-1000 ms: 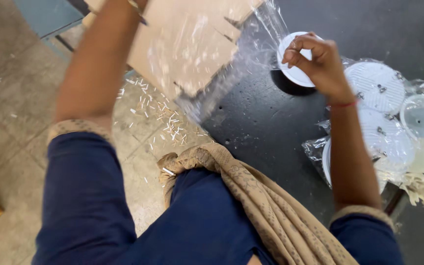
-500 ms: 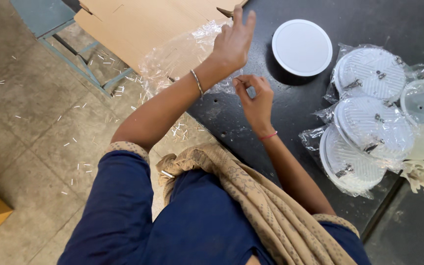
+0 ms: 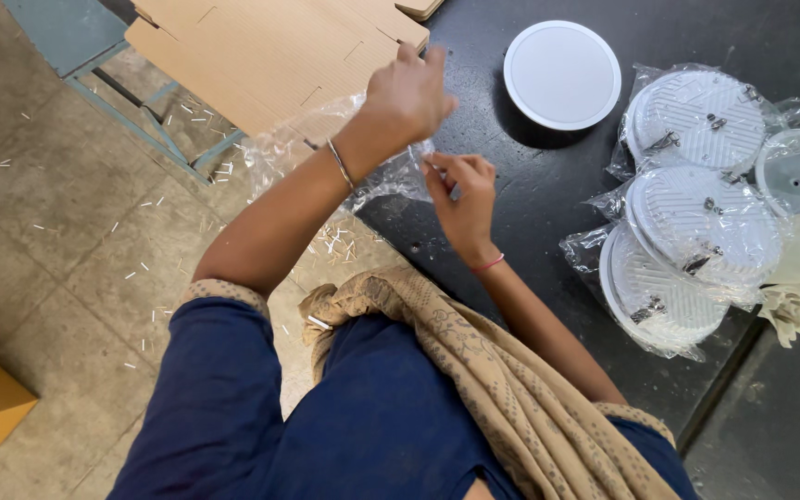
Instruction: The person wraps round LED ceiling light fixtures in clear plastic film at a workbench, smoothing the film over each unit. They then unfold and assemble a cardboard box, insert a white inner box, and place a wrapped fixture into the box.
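Right hand (image 3: pixel 460 190) pinched shut on a small slim grey object, kind unclear, at the near edge of the black table (image 3: pixel 511 241). Left hand (image 3: pixel 405 93) just beyond, closed on a clear plastic bag (image 3: pixel 326 153), lifting it off the table edge so it hangs open; the bag looks empty. Right of the hands, three round white ribbed light fixtures (image 3: pixel 696 218) sit overlapped in clear bags. Farther, a bare white round panel light (image 3: pixel 562 74) lies face up, unbagged. Flattened cardboard (image 3: pixel 270 56) lies at the far left.

Head camera looks steeply down (close).
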A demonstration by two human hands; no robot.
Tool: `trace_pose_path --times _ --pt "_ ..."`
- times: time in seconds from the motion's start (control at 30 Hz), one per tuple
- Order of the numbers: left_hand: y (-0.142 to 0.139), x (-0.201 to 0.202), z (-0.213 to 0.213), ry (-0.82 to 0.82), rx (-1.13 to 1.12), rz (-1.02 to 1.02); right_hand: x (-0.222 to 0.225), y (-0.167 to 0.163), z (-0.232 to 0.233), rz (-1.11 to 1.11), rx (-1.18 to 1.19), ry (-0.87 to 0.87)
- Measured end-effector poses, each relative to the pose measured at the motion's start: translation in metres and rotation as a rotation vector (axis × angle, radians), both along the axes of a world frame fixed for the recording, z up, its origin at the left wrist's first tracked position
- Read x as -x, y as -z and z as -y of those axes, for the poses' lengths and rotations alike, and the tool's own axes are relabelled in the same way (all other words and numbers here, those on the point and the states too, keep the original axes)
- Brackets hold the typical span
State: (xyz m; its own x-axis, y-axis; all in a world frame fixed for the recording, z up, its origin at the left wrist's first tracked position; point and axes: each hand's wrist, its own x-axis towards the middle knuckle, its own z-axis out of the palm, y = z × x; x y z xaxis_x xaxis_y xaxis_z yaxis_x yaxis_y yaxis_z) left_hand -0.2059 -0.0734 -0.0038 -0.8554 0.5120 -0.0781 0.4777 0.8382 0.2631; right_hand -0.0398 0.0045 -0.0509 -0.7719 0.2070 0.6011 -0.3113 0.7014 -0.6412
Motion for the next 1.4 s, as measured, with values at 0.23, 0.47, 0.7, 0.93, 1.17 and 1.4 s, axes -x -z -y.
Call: trace_pose_path --times 0.23,0.47,0.7,0.93,1.17,1.4 --pt "0.011 -0.02 0.022 0.193 0.172 0.016 -0.016 0.005 0.012 0.033 -0.057 -0.258" --pt "-0.039 -0.083 0.016 0.321 -0.057 -0.134 -0.015 -0.012 -0.021 0.145 0.179 -0.314" --pt "-0.047 -0.157 -0.02 0.596 -0.502 -0.25 -0.012 -0.021 -0.053 0.391 1.017 -1.01" --pt "-0.035 -0.16 -0.018 0.729 -0.681 -0.137 -0.007 -0.025 -0.06 0.325 1.294 -0.783" --pt "-0.051 -0.217 0.001 1.175 -0.815 0.384 0.05 -0.041 -0.05 0.11 0.556 -0.618" --pt "-0.031 -0.105 0.085 -0.008 -0.705 -0.452 0.058 -0.032 -0.062 0.214 0.719 -0.526"
